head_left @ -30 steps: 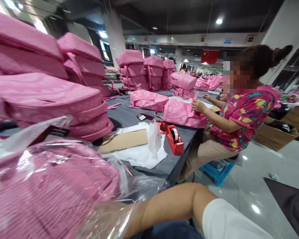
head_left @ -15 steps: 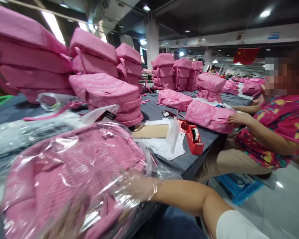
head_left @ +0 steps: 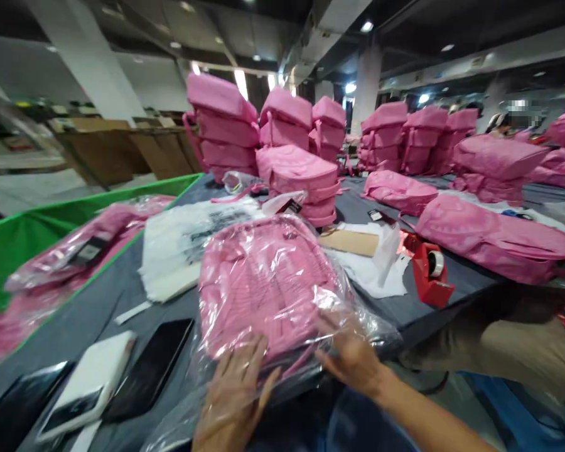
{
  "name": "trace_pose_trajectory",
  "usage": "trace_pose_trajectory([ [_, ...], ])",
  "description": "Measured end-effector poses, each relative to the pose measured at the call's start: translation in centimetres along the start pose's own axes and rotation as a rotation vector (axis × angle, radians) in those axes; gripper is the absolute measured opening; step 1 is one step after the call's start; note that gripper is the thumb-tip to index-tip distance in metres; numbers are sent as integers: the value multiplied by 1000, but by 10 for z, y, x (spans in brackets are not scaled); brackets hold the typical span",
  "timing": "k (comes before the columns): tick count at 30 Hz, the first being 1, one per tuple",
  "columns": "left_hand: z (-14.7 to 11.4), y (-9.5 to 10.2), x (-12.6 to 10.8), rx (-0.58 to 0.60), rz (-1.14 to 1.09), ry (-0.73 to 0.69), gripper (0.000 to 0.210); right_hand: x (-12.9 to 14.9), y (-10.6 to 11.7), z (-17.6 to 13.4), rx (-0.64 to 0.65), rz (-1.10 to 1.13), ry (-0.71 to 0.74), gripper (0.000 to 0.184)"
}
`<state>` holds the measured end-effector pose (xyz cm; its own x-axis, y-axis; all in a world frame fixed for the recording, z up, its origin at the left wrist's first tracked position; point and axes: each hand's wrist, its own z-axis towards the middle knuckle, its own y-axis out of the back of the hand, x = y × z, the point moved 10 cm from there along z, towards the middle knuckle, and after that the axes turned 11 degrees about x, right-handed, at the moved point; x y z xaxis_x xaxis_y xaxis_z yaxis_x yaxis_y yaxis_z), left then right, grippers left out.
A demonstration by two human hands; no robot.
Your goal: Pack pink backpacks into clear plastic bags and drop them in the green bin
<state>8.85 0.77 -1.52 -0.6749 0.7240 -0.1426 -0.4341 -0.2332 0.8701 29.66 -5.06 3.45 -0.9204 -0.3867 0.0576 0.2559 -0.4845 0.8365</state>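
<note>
A pink backpack (head_left: 270,282) in a clear plastic bag (head_left: 376,329) lies flat at the table's front edge, its straps side up. My left hand (head_left: 235,389) rests on the bag's near left part, fingers stretched out and thumb apart. At the near right corner my right hand (head_left: 351,351) touches the loose plastic. Its thumb stands away from the fingers, which are partly smeared by glare and motion. The bag's loose film spreads past the backpack on the right and toward me.
Phones (head_left: 150,370) and a white device (head_left: 89,383) lie at left. A green-edged bin (head_left: 169,186) holds bagged backpacks. White bags (head_left: 169,245), a red tape dispenser (head_left: 430,276), cardboard (head_left: 351,242) and stacked pink backpacks (head_left: 226,135) stand around. A co-worker's leg (head_left: 513,345) is at right.
The view has swung left and pulled back, bringing the bin and phones into sight. Both my hands stay on the bagged backpack, now at its near edge. The co-worker is mostly out of view.
</note>
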Motion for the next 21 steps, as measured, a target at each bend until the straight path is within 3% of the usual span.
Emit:
trace_pose_trajectory([
  [3,-68,47,-38,-182,175,-76,41,-35,67,-94,-187,-59,-337,55],
  [4,-83,65,-39,-262,248,-36,44,-43,84,-115,-212,-74,-403,55],
  [6,-94,88,-21,-328,347,165,56,-53,101,-133,-207,-110,-436,60],
  [9,-84,79,38,-236,180,559,68,-73,83,-117,-137,-88,-459,75],
  [11,-86,61,70,-235,-50,779,60,-102,57,-104,-114,74,-596,72],
  [13,-106,46,84,-308,-221,965,57,-132,30,-104,-119,317,-774,61],
  [16,-156,29,75,-337,-325,1144,56,-152,11,-129,-112,509,-951,52],
  [21,-215,18,44,-160,-303,1179,54,-139,6,-178,38,578,-989,52],
])
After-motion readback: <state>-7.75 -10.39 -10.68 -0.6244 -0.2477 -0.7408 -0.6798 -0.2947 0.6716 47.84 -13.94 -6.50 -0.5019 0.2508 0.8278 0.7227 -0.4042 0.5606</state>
